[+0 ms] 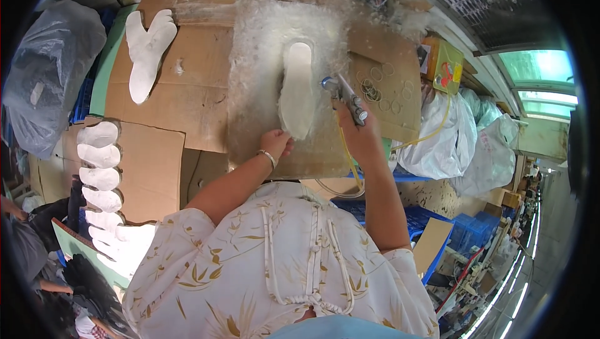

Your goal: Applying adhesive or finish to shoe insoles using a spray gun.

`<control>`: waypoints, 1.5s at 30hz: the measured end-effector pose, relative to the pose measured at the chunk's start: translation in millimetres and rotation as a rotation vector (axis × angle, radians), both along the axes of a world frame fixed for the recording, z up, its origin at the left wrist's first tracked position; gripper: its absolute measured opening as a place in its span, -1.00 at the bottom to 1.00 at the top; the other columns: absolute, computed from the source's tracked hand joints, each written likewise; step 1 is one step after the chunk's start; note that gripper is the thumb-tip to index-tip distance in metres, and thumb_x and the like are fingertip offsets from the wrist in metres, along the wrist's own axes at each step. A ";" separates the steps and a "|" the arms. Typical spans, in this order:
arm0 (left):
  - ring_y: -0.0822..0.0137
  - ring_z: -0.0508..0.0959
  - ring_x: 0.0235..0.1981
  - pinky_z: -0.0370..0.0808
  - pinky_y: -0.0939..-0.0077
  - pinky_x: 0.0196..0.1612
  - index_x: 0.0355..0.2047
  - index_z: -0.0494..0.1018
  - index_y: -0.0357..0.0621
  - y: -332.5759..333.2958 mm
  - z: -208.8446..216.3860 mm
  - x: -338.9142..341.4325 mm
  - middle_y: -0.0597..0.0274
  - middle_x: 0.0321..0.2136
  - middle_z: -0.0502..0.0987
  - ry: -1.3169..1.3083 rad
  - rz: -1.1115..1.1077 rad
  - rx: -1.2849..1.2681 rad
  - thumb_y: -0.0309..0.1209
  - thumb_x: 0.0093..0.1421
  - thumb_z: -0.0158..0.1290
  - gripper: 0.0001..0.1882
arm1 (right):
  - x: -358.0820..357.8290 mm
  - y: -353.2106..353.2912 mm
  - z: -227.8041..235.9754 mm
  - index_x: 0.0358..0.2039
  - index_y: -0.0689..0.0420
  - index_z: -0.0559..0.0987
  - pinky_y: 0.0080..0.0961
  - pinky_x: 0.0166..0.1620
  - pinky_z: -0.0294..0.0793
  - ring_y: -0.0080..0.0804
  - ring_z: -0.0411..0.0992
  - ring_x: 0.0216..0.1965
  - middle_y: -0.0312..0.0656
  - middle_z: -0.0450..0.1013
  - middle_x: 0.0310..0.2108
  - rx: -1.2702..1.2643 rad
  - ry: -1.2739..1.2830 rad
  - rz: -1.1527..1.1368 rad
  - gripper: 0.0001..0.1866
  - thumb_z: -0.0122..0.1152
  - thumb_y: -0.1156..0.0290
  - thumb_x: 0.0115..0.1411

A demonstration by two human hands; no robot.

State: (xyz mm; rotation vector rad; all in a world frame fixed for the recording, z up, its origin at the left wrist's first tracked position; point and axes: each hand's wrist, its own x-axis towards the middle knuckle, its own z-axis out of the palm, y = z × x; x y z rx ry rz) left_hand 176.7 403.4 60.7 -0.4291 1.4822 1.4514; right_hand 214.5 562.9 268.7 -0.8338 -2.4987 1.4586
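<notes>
A long white insole [297, 92] lies lengthwise on a board [250, 108] coated with whitish residue, straight in front of me. My left hand [277, 143] is closed at the insole's near end, the fingertips pinching its left edge. On the other side, my right hand [358, 128] wraps round a metal spray gun [352, 99]. The gun's blue-ringed nozzle faces left toward the insole and stands apart from it. A yellow hose [347, 151] hangs below the right hand. The right fingers are partly hidden by the gun.
More white insoles [150, 54] lie at the far left, with a row of them [100, 154] nearer and others along the back edge. Thin rings [375, 86] rest on cardboard at the right. Beyond stand a yellow container [447, 61], white bags [437, 139] and blue crates [472, 239].
</notes>
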 end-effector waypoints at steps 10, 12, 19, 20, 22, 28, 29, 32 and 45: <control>0.42 0.53 -0.58 0.46 0.60 -0.60 -0.41 0.45 -0.22 0.7 -5.7 1.5 0.21 -0.48 0.53 0.027 0.040 0.023 -0.34 0.15 -0.01 -0.82 | 4.6 -9.1 11.7 -0.38 0.21 0.45 -0.62 -0.50 0.21 -0.65 0.18 -0.57 -0.38 0.28 -0.62 0.016 -0.060 -0.016 -0.78 0.10 0.29 0.17; 0.43 0.53 -0.61 0.46 0.61 -0.62 -0.44 0.46 -0.23 1.5 -4.1 1.9 0.21 -0.52 0.54 0.034 0.058 0.019 -0.35 0.13 0.00 -0.81 | 4.3 -4.1 7.6 -0.40 0.22 0.44 -0.61 -0.50 0.21 -0.65 0.18 -0.57 -0.36 0.28 -0.62 0.036 -0.077 -0.043 -0.77 0.10 0.28 0.17; 0.44 0.53 -0.58 0.46 0.61 -0.60 -0.40 0.45 -0.21 1.3 -2.0 1.1 0.23 -0.48 0.54 0.034 0.040 0.011 -0.33 0.16 -0.02 -0.81 | 14.2 -10.4 6.6 -0.40 0.22 0.43 -0.59 -0.49 0.21 -0.63 0.18 -0.57 -0.35 0.27 -0.63 0.046 -0.087 -0.003 -0.74 0.09 0.25 0.17; 0.45 0.52 -0.55 0.47 0.62 -0.57 -0.36 0.44 -0.18 1.3 -2.1 0.3 0.26 -0.45 0.53 0.031 0.002 0.005 -0.31 0.19 -0.04 -0.81 | 15.7 -7.7 2.2 -0.40 0.22 0.42 -0.49 -0.51 0.23 -0.45 0.20 -0.62 -0.22 0.29 -0.66 0.054 -0.086 -0.024 -0.71 0.11 0.21 0.16; 0.45 0.52 -0.55 0.47 0.62 -0.57 -0.37 0.44 -0.18 1.2 -3.1 1.3 0.25 -0.44 0.53 0.026 0.011 0.012 -0.31 0.19 -0.04 -0.81 | 18.9 -10.0 1.9 -0.40 0.23 0.40 -0.39 -0.53 0.25 -0.27 0.21 -0.66 -0.08 0.30 -0.69 0.061 -0.086 -0.045 -0.68 0.13 0.18 0.16; 0.45 0.53 -0.55 0.47 0.61 -0.58 -0.37 0.43 -0.18 1.6 -6.6 1.2 0.25 -0.44 0.53 0.030 0.000 0.015 -0.31 0.18 -0.03 -0.81 | 27.8 -14.1 -4.6 -0.40 0.21 0.40 -0.36 -0.53 0.26 -0.15 0.24 -0.65 -0.01 0.32 -0.67 0.075 -0.106 -0.035 -0.68 0.13 0.18 0.15; 0.44 0.53 -0.55 0.47 0.61 -0.59 -0.38 0.43 -0.18 1.6 -7.8 1.4 0.25 -0.44 0.53 0.024 0.006 0.009 -0.31 0.18 -0.03 -0.82 | 30.6 -11.7 -7.6 -0.40 0.21 0.40 -0.36 -0.53 0.26 -0.16 0.23 -0.66 -0.02 0.32 -0.68 0.080 -0.126 -0.032 -0.68 0.13 0.17 0.15; 0.43 0.53 -0.57 0.46 0.61 -0.59 -0.38 0.43 -0.18 2.1 -10.3 2.6 0.24 -0.45 0.53 0.038 0.039 0.029 -0.32 0.18 -0.03 -0.82 | 34.1 -18.3 -1.4 -0.41 0.21 0.40 -0.36 -0.53 0.25 -0.17 0.23 -0.66 -0.03 0.31 -0.68 0.074 -0.121 -0.008 -0.68 0.14 0.17 0.14; 0.42 0.52 -0.64 0.44 0.63 -0.65 -0.43 0.43 -0.18 4.0 0.2 2.9 0.23 -0.52 0.53 0.047 0.055 -0.002 -0.32 0.19 -0.04 -0.81 | 49.1 -19.5 1.2 -0.39 0.21 0.41 -0.38 -0.49 0.26 -0.24 0.21 -0.62 -0.06 0.28 -0.65 0.029 -0.151 -0.037 -0.69 0.12 0.19 0.16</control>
